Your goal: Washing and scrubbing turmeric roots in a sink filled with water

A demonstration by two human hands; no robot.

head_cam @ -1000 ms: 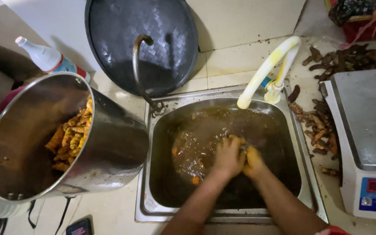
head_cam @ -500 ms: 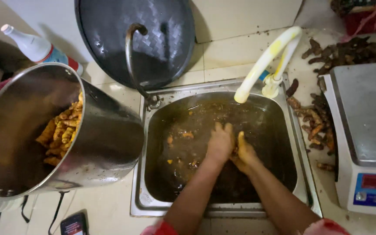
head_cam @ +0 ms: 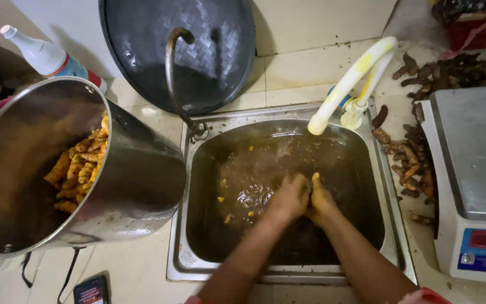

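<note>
My left hand [head_cam: 289,197] and right hand [head_cam: 320,200] pressed together in the sink's [head_cam: 288,273] muddy water, fingers wrapped around a yellow root [head_cam: 314,177], big steel pot [head_cam: 113,186] of roots left of it.

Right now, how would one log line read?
left hand + right hand: together, rubbing yellow root | in sink of brown water | pot beside

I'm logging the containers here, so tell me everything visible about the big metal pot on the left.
The large steel pot looks like shiny stainless metal, round and deep. It is tilted, its open mouth facing the camera, beside the left rim of the sink. A pile of orange-yellow turmeric roots lies against its inner wall. Neither hand touches it.
</note>
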